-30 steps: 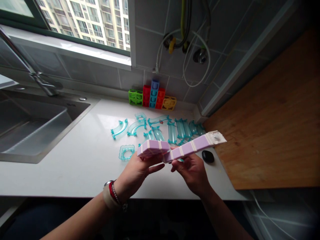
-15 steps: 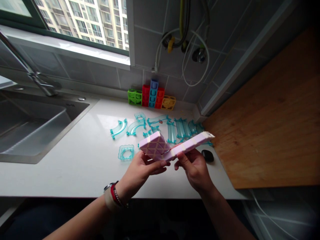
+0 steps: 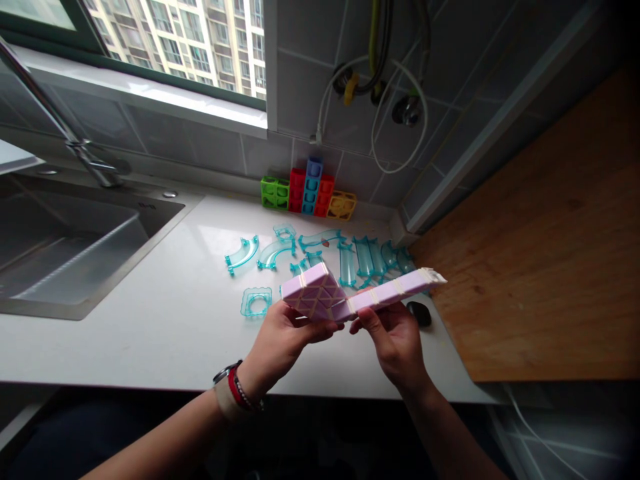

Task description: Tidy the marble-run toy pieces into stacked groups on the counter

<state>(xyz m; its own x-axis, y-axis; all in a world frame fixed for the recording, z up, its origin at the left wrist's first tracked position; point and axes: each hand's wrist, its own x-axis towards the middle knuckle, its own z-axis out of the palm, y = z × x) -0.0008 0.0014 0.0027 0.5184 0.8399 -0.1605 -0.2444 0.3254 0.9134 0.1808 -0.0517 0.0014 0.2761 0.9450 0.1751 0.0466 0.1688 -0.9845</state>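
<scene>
Clamping the lilac snake puzzle (image 3: 314, 291) above the tabletop (image 3: 170, 333), my left hand (image 3: 283, 339) supports its folded block (image 3: 305, 283), my right hand (image 3: 399, 341) its straight tail (image 3: 400, 288). The block's patterned face (image 3: 317, 300) has tilted into view; folding looks unfinished.

Purple toy (image 3: 385, 295): two-o'clock end too blurred to read.
Teal tracks (image 3: 346, 265): some partly hidden behind it.
Black object (image 3: 425, 315): nine-o'clock edge behind the right hand (image 3: 403, 343).
Sink (image 3: 137, 255): cut off at nine o'clock.
Window (image 3: 180, 40): cut off at eleven.
Yellow hose (image 3: 373, 37): cut off at twelve.
</scene>
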